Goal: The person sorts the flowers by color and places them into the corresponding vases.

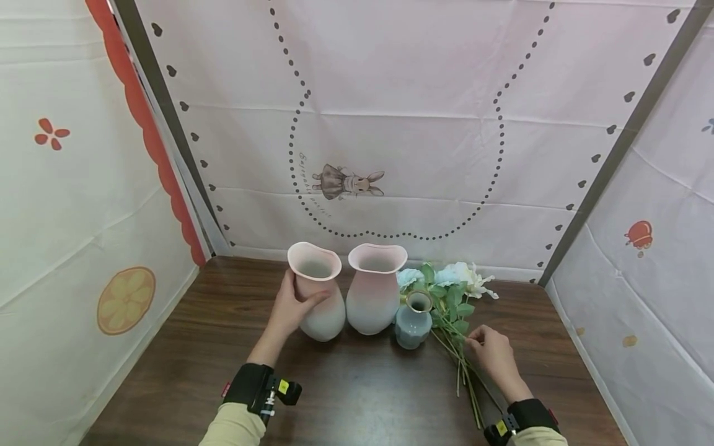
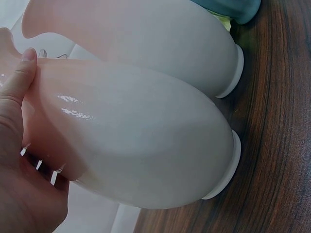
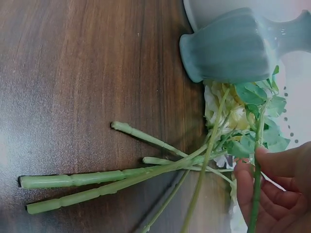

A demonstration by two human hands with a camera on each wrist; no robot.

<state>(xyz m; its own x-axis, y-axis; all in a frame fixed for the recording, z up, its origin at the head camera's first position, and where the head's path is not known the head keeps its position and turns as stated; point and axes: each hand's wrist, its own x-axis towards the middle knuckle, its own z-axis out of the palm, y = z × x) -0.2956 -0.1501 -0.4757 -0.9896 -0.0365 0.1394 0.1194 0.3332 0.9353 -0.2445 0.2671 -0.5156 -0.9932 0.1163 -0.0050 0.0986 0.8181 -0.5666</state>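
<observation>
My left hand (image 1: 292,308) grips the neck of a pink-and-white vase (image 1: 326,310), thumb on the near side in the left wrist view. That vase stands at the left end of a row of three. A matching pink-and-white vase (image 1: 372,300) is beside it, then a small blue-grey vase (image 1: 413,325) with a gold-coloured rim. My right hand (image 1: 494,356) pinches one green flower stem (image 3: 257,179) between thumb and fingers. Several other stems (image 3: 97,191) lie crossed on the table beside it. Pale blue and white blossoms (image 1: 454,274) with green leaves lie behind the small vase.
The dark wood table (image 1: 357,396) is enclosed by white printed cloth at the back (image 1: 401,173), left (image 1: 56,217) and right (image 1: 658,297). The back cloth meets the table just behind the vases and blossoms.
</observation>
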